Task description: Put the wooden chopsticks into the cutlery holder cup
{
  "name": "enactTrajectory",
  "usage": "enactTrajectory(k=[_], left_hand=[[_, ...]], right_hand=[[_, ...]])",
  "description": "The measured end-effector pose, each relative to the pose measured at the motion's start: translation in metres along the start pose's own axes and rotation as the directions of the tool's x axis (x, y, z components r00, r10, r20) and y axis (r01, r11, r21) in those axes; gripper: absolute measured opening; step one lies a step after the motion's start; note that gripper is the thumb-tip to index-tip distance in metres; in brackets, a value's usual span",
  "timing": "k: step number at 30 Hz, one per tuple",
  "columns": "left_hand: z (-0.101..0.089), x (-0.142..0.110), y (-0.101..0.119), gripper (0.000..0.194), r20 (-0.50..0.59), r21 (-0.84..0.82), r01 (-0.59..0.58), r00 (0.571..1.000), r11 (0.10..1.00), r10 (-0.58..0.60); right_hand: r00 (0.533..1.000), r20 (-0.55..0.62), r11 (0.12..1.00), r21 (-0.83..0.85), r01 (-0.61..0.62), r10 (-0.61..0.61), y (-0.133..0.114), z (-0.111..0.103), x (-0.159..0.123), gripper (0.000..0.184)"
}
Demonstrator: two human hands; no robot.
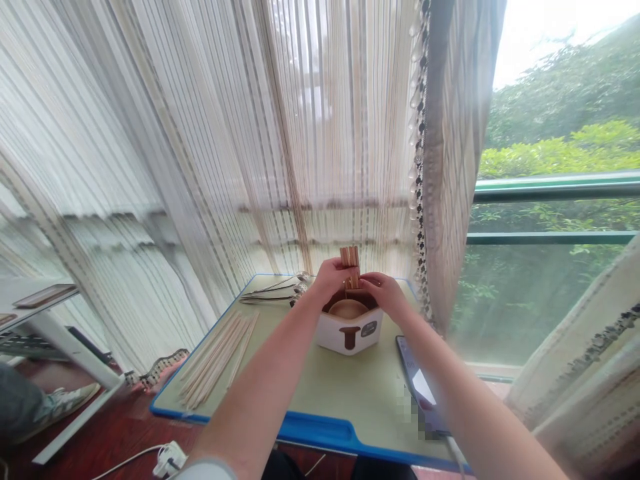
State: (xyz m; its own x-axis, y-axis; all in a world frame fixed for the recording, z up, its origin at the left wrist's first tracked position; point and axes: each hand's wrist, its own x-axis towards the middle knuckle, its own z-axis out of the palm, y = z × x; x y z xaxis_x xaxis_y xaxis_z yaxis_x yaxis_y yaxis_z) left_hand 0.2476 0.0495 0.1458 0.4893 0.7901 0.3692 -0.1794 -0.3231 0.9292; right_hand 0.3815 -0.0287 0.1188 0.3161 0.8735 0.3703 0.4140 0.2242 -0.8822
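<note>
Has a phone (pixel 407 363) right of the white box (pixel 331 339), pale sticks (pixel 215 363) left. Holds a brown-striped bundle (pixel 350 257) over the box with the left hand (pixel 333 275); touches it with the right hand (pixel 386 292), grip unclear. Has curtains (pixel 300 133) behind the box.

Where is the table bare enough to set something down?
The table is bare between the white box and the near blue rim, left of the phone. Crowded: the left side, with wooden sticks and, beyond them, metal utensils.
</note>
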Motion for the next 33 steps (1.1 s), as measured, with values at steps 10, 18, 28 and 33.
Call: enactTrajectory(k=[10,18,28,33], left_hand=[[-0.011,-0.012,-0.001,0.032,-0.101,-0.005,-0.047,0.994,0.999,0.046],[-0.013,-0.009,-0.003,0.021,-0.116,0.062,-0.061,0.991,0.996,0.068],[-0.015,-0.028,0.006,0.032,-0.160,0.239,-0.133,0.972,0.962,0.174],[-0.040,-0.060,0.010,0.031,-0.372,0.268,-0.144,0.897,0.953,0.240]], right_hand=[[0.998,-0.057,0.996,-0.085,0.009,-0.014,-0.004,0.000,-0.003,0.025],[0.996,-0.080,0.985,-0.169,0.033,-0.047,-0.012,0.000,-0.004,0.023],[0.975,-0.201,0.972,-0.231,0.048,-0.096,-0.015,-0.002,-0.012,0.030],[0.822,-0.414,0.901,-0.356,0.247,-0.390,-0.046,0.015,-0.034,0.033]])
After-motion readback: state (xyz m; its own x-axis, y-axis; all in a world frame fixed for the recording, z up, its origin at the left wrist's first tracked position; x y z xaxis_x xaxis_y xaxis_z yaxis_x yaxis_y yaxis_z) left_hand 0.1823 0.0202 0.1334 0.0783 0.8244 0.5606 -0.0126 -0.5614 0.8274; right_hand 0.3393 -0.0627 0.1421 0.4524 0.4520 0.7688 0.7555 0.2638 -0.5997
